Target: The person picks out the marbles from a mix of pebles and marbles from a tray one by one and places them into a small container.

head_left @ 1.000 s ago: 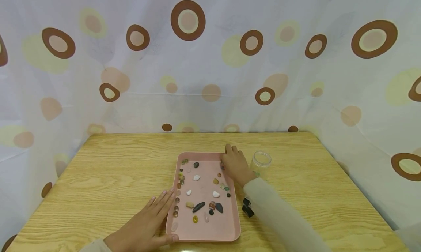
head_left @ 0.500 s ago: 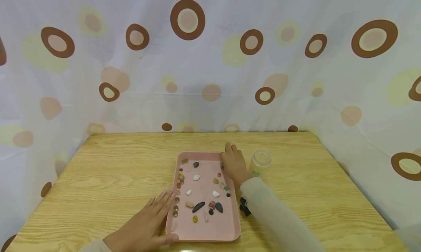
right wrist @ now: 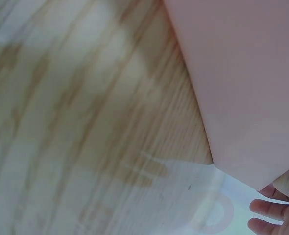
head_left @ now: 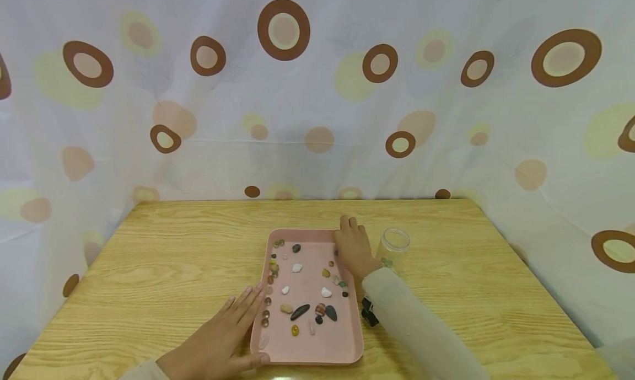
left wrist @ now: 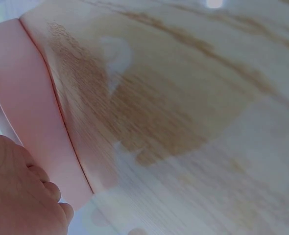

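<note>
A pink tray [head_left: 317, 351] lies on the wooden table, with small polished stones spread over its floor. My left hand [head_left: 218, 333] rests along the tray's left side, fingers mostly straight at the rim and thumb at the near left corner. At the far right corner is my right hand [head_left: 353, 250], its back toward the head camera. Several of its fingers reach past the tray's far edge; its thumb and inner fingertips are hidden, so any grip is unclear. A small dark stone [head_left: 336, 253] shows beside it. In the right wrist view, fingers [right wrist: 269, 208] extend beyond the tray corner.
To the right of the tray stands a clear jar [head_left: 394, 247] with some green stones in it, partly behind the right wrist. A black device [head_left: 369, 312] shows under the right sleeve. A patterned curtain [head_left: 317, 93] hangs behind the table [head_left: 188, 247].
My right hand and forearm shifted slightly left in the first half second, then held nearly still. A brownish spot beside that hand gave way to a dark stone. My left hand stays in place.
</note>
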`<state>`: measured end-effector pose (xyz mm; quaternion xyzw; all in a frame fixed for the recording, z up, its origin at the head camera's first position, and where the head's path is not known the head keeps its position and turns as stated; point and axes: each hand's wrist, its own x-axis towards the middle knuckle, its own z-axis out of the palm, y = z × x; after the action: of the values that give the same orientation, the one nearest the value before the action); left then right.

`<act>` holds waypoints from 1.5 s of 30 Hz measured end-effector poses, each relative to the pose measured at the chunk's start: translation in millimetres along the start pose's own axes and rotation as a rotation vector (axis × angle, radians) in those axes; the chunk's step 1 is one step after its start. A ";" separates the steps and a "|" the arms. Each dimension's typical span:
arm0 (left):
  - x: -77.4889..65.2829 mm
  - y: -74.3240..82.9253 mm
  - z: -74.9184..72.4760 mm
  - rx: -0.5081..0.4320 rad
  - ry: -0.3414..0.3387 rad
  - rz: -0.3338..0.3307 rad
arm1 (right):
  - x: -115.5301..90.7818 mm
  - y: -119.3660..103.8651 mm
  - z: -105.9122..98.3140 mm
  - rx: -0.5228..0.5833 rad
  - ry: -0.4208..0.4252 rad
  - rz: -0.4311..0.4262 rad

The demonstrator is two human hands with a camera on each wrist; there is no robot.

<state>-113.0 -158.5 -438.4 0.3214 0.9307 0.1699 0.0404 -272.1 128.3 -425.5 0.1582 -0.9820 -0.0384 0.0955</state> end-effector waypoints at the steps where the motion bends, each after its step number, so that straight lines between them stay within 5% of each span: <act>1: 0.1 -0.1 0.1 0.002 0.002 0.001 | -0.2 0.0 -0.5 -0.004 -0.002 0.000; 15: 0.6 -1.1 -0.9 -0.012 -0.015 -0.013 | -5.4 0.0 -15.5 0.019 0.078 -0.012; 25: 0.2 0.2 -0.9 -0.008 0.008 -0.004 | -25.9 4.3 -64.1 0.077 0.299 -0.103; 35: -0.4 0.7 -0.7 -0.006 0.010 -0.002 | -54.7 41.2 -98.9 0.088 0.400 -0.045; 45: -0.7 1.1 -0.2 0.008 0.016 0.004 | -86.0 77.6 -96.9 0.126 0.394 0.020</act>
<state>-111.9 -158.2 -437.8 0.3218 0.9311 0.1691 0.0314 -196.1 224.8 -337.5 0.1584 -0.9463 0.0556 0.2762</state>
